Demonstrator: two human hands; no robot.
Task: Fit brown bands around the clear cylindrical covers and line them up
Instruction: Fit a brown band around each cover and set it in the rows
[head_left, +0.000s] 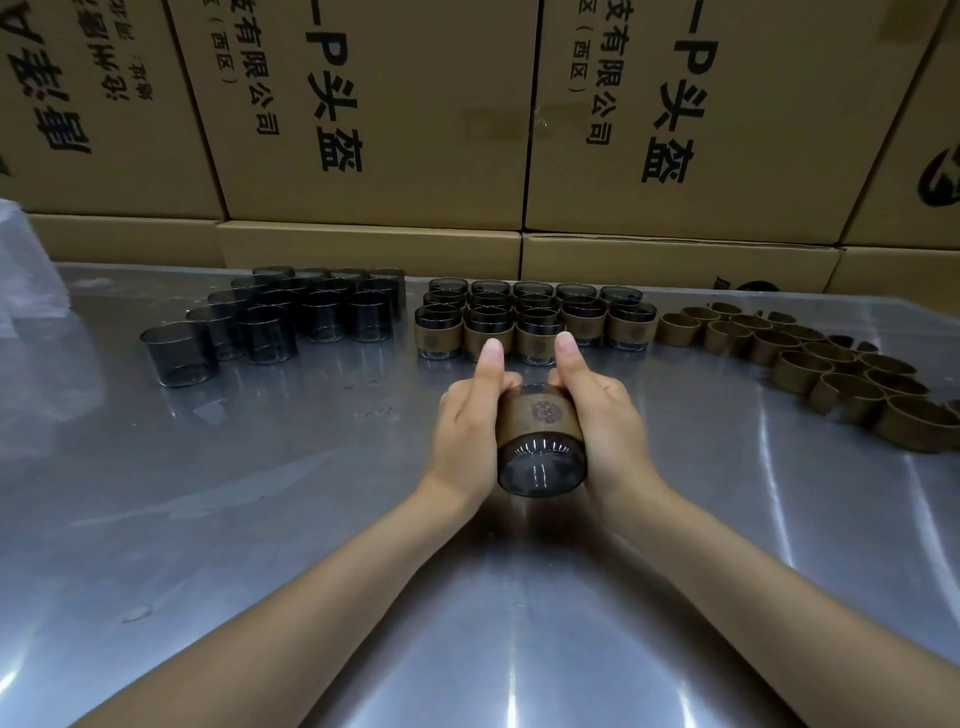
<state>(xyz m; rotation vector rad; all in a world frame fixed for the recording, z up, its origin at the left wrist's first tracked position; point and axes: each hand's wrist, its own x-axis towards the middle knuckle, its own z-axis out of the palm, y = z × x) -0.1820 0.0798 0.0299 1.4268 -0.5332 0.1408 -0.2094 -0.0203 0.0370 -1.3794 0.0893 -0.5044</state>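
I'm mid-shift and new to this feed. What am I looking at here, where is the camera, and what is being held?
There is no machine: the single picture comes from a camera on a person's head, looking down at their bare hands over a shiny metal table. The left hand and right hand together grip one clear cover with a brown band already round it, thumbs pointing forward. Behind stand the banded covers in rows, to the left the bare clear covers, and to the right loose brown bands. Cardboard boxes stand along the back.
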